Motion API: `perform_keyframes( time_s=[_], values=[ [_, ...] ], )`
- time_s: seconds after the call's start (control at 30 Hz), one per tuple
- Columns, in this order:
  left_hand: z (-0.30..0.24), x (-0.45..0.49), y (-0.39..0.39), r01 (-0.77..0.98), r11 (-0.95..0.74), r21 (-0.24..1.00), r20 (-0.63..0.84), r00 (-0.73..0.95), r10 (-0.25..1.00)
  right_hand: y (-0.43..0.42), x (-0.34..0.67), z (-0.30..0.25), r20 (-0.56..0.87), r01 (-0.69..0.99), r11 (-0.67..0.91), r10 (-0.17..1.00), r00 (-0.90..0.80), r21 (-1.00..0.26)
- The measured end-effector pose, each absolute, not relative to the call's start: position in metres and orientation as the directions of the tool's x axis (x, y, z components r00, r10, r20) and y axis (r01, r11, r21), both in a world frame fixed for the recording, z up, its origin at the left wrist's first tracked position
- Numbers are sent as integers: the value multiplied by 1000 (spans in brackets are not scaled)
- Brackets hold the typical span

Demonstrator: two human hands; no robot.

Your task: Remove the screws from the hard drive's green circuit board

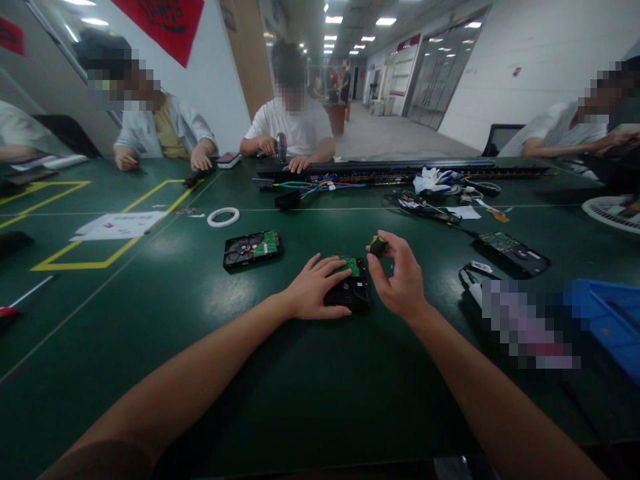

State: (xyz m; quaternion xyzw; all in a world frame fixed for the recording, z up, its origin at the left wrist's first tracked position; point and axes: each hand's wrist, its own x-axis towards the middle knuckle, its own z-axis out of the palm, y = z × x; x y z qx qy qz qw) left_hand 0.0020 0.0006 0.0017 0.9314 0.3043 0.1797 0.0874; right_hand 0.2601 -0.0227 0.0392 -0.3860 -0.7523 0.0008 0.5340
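Observation:
A hard drive (357, 293) with a green circuit board lies on the green table before me. My left hand (317, 290) rests on its left part, fingers spread over the top and thumb along the near side. Beside the drive's right end, my right hand (400, 277) is raised, thumb and fingers closed around a screwdriver (379, 247) with a stubby black and yellow handle. Its shaft cannot be made out. A second hard drive (251, 250) sits to the left, board side up.
A white tape roll (223, 217) and paper sheets (117, 225) lie left. Another circuit-board unit (513, 252), cables (425, 207), gloves (435, 180) and a blue bin (607, 313) are right. Across the table, a person (290, 127) handles a tool by a long black rail (400, 171).

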Motion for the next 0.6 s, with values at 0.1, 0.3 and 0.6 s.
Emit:
perform_keyframes(
  time_s=[0.1, 0.3, 0.6],
  values=[
    [1, 2, 1, 531, -802, 276, 285, 751, 595, -22, 262, 43, 835, 644, 682, 537, -120, -346],
    [1, 2, 1, 528, -802, 278, 286, 752, 594, -20, 265, 39, 840, 668, 650, 538, -70, -362],
    [2, 3, 2, 530, -802, 277, 272, 757, 594, -22, 262, 38, 808, 615, 672, 581, -94, -412]
  ],
)
